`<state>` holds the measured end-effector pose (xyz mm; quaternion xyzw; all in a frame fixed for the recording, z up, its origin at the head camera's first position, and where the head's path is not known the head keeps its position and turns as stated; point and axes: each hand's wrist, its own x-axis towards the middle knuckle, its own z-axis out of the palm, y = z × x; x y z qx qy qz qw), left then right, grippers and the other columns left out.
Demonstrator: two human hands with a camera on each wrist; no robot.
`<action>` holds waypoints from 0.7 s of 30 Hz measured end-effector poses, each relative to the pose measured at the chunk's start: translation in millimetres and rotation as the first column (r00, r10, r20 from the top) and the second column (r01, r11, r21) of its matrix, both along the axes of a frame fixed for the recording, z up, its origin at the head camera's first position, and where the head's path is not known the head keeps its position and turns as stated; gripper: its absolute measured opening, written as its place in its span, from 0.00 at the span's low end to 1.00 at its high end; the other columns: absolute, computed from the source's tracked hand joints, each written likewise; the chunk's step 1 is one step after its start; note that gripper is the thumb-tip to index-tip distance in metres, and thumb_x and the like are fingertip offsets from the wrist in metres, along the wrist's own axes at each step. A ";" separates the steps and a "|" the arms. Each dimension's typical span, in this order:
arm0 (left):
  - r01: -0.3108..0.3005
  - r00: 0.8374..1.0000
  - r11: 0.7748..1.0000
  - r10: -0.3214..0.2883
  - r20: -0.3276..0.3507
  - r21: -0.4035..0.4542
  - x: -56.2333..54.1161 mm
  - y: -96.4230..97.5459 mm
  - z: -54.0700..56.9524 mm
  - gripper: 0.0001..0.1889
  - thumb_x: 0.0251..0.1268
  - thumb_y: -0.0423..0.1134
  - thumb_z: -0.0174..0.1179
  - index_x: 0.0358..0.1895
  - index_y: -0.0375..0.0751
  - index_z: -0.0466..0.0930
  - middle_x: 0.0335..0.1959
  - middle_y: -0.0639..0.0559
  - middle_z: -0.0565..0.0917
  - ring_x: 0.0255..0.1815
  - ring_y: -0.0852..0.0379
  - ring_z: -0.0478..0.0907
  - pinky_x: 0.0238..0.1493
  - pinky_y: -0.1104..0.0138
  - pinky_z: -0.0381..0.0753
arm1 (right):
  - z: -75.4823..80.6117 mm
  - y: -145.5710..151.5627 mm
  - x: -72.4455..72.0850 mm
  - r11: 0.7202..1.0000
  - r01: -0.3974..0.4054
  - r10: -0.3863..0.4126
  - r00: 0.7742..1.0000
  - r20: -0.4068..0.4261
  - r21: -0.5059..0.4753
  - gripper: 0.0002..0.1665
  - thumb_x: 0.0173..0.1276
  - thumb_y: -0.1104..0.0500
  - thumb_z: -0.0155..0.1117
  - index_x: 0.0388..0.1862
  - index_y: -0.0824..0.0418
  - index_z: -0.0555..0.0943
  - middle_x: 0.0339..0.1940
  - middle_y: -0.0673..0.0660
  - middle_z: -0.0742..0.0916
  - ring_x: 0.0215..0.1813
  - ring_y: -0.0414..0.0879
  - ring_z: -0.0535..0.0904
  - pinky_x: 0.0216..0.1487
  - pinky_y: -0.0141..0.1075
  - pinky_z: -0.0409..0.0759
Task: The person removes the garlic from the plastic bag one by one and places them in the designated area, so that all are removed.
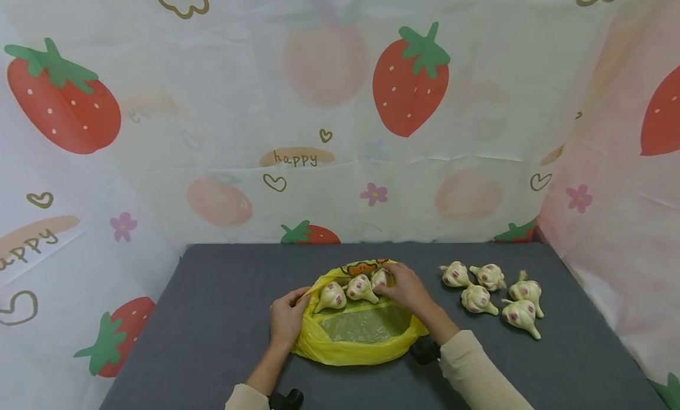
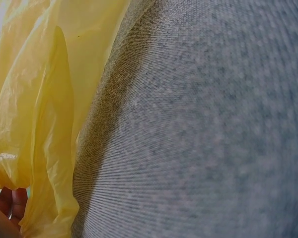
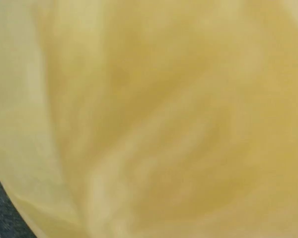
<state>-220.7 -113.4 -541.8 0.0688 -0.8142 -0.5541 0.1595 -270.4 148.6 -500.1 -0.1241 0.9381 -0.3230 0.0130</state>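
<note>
A yellow plastic bag (image 1: 361, 354) lies on the dark table with its mouth spread wide. My left hand (image 1: 287, 318) pinches the bag's left rim between thumb and fingers; in the left wrist view, some fingers (image 2: 17, 204) show beside the yellow plastic (image 2: 52, 144). Inside the bag, my right hand (image 1: 408, 289) holds a garlic bulb (image 1: 379, 278) near the back rim, its fingers partly covering it. Two more garlic bulbs, one at the left (image 1: 333, 296) and one in the middle (image 1: 362, 288), lie in the bag beside it. Yellow plastic (image 3: 154, 124) fills most of the right wrist view, blurred.
Several garlic bulbs (image 1: 478, 299) lie loosely grouped on the table (image 1: 228, 304) to the right of the bag. A cloth backdrop (image 1: 329, 127) printed with strawberries hangs behind the table and along its sides.
</note>
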 end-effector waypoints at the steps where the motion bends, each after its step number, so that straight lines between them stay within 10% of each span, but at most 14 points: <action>1: -0.001 1.000 1.000 0.001 0.001 0.000 0.0 0.1 -0.1 0.10 0.65 0.39 0.64 0.47 0.42 0.88 0.43 0.46 0.89 0.43 0.51 0.85 0.38 0.76 0.78 | -0.4 -0.6 -0.3 1.000 0.000 0.000 1.000 0.002 0.004 0.28 0.64 0.53 0.70 0.59 0.65 0.77 0.50 0.62 0.81 0.48 0.54 0.78 0.43 0.48 0.76; 7: -0.009 1.000 1.000 0.009 0.002 -0.010 0.1 0.2 -0.6 0.10 0.65 0.39 0.64 0.47 0.43 0.88 0.43 0.46 0.89 0.43 0.52 0.85 0.38 0.76 0.78 | -3.4 -3.1 -0.8 1.000 0.000 0.000 1.000 0.012 0.014 0.25 0.62 0.53 0.71 0.54 0.65 0.78 0.37 0.57 0.76 0.35 0.46 0.67 0.35 0.40 0.65; 21: -0.013 1.000 1.000 0.013 0.023 0.003 -0.1 0.0 -0.7 0.10 0.65 0.39 0.63 0.47 0.42 0.88 0.44 0.46 0.89 0.44 0.50 0.85 0.38 0.75 0.79 | -7.7 -6.1 1.5 0.999 -0.021 0.021 1.000 0.023 0.024 0.36 0.60 0.58 0.73 0.66 0.65 0.72 0.60 0.66 0.77 0.43 0.50 0.77 0.40 0.44 0.75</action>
